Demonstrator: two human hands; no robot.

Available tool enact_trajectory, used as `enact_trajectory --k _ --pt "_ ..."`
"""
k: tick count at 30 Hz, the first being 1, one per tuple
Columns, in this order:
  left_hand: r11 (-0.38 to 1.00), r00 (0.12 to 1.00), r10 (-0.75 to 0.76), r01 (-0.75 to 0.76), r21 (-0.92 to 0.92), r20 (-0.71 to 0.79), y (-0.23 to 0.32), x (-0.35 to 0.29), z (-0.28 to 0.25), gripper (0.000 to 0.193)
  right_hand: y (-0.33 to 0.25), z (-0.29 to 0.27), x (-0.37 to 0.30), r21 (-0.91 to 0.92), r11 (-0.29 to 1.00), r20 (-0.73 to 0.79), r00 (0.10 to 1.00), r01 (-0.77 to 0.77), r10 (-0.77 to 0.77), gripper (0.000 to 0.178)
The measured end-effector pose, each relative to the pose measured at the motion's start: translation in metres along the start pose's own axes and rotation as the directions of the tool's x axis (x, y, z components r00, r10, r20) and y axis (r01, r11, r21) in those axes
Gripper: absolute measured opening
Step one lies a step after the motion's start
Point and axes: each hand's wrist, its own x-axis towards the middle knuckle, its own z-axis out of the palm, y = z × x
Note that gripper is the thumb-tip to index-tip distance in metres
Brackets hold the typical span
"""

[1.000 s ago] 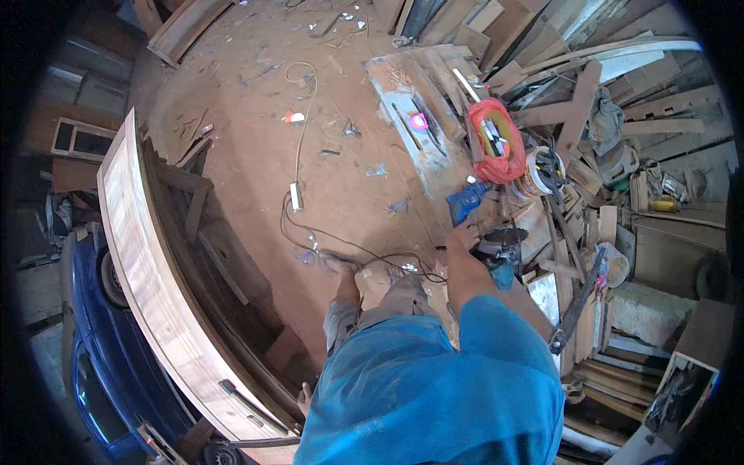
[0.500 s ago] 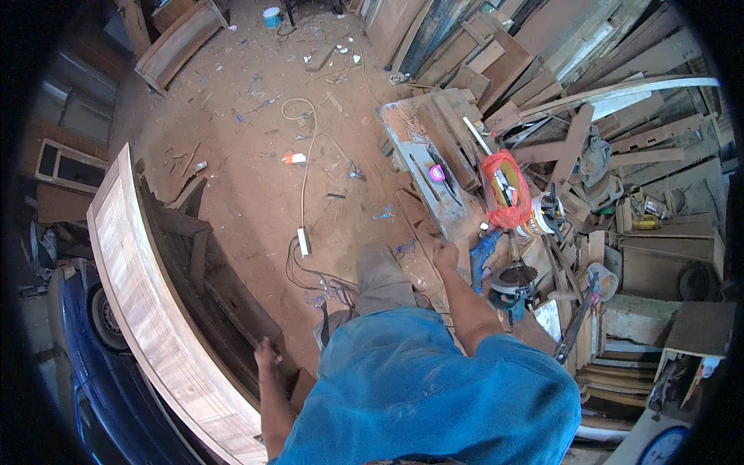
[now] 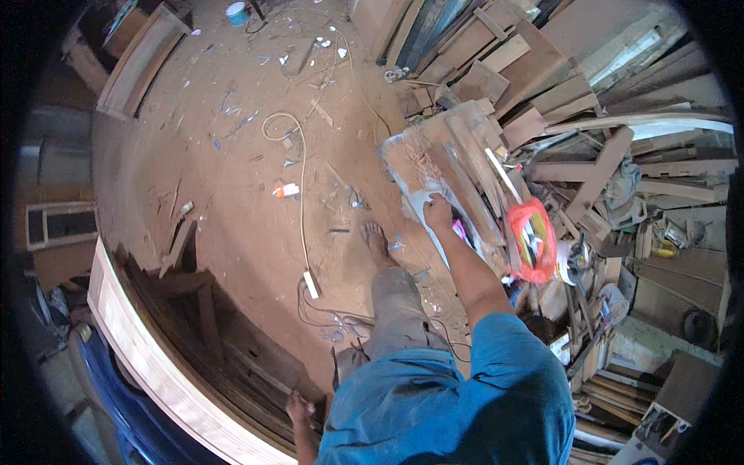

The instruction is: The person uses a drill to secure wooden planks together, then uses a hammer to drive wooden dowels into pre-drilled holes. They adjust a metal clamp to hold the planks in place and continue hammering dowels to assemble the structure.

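Now, the scene by size:

Floor: a bare earth floor (image 3: pixel 232 178), littered with scraps and wood chips.
Curved panel: one long pale curved wooden panel (image 3: pixel 155 364) runs along the lower left, over dark framing.
Timber pile: stacked boards and offcuts (image 3: pixel 589 124) fill the right side; too many to count.
Work surface: one low grey-white board (image 3: pixel 422 167) with reddish shavings on it, at the edge of the pile.
What changed: half a second ago the right arm reached lower, toward the tools by the red bag; it has since swung up and forward to the board, and a bare foot (image 3: pixel 377 240) has stepped ahead, so the work has shifted to that board.
Cables: one pale cord (image 3: pixel 302 201) loops across the floor to one white plug block (image 3: pixel 311 284).
Red bag: one red mesh bag (image 3: pixel 531 240) just right of the forearm.
Right hand: the right hand (image 3: pixel 439 211) rests palm-down on the board's near edge, fingers curled narrow; whether it grips anything I cannot tell.
Left hand: the left hand (image 3: pixel 298 407) hangs low beside the panel's framing, loosely curled, holding nothing visible.
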Motion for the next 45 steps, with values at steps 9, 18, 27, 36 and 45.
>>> enact_trajectory --k 9,18,27,36,45 --pt "0.675 0.93 -0.329 0.353 -0.647 0.165 0.274 0.038 -0.051 0.03 0.033 0.095 0.123 -0.431 0.9 -0.038 0.998 -0.069 0.058 0.044" --pt "0.755 0.962 -0.267 0.177 -0.632 -0.049 0.389 0.118 -0.117 0.027 0.027 0.067 0.127 -0.263 0.963 0.097 0.991 -0.06 0.088 0.041" --pt "0.697 0.918 -0.347 0.388 -0.603 0.19 0.333 0.091 -0.075 0.029 0.008 0.068 0.118 -0.218 0.973 0.013 0.996 -0.082 0.087 0.051" --pt "0.798 0.937 -0.333 0.338 -0.499 0.102 0.369 0.122 -0.091 0.033 0.042 0.091 0.125 -0.047 0.99 -0.17 0.978 -0.13 0.121 0.03" --pt "0.835 0.956 -0.283 0.283 -0.472 0.072 0.407 0.141 -0.094 0.036 0.043 0.091 0.127 -0.081 0.975 -0.203 0.961 -0.206 0.186 0.022"
